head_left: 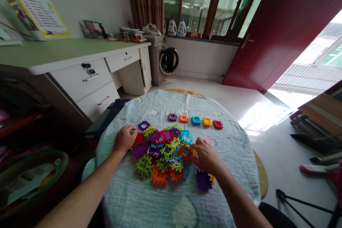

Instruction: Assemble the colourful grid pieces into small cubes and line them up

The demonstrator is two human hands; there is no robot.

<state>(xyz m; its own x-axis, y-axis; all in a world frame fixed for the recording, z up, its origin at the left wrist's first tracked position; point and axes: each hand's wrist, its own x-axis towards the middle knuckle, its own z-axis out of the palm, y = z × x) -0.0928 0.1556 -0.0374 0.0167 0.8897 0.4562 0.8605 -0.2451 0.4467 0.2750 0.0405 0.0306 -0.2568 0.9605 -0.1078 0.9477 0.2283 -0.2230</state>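
A heap of colourful notched plastic pieces (162,153) lies on the cloth-covered round table (149,199). My left hand (125,138) rests at the heap's left edge, fingers curled beside a red piece; what it holds, if anything, is hidden. At the right edge my right hand (204,153) has its fingers bent around an orange-yellow piece (194,152). Beyond the heap runs a row of several square pieces: purple (172,117), orange (183,118), blue (196,120), yellow (206,122) and red (217,124). A dark purple piece (203,180) lies below my right hand.
A green-topped desk (66,50) with drawers stands at the left, and a washing machine (157,57) behind it. A basket (34,185) is at the lower left. Black metal legs (301,203) stand on the floor at the right, near a red door (262,28).
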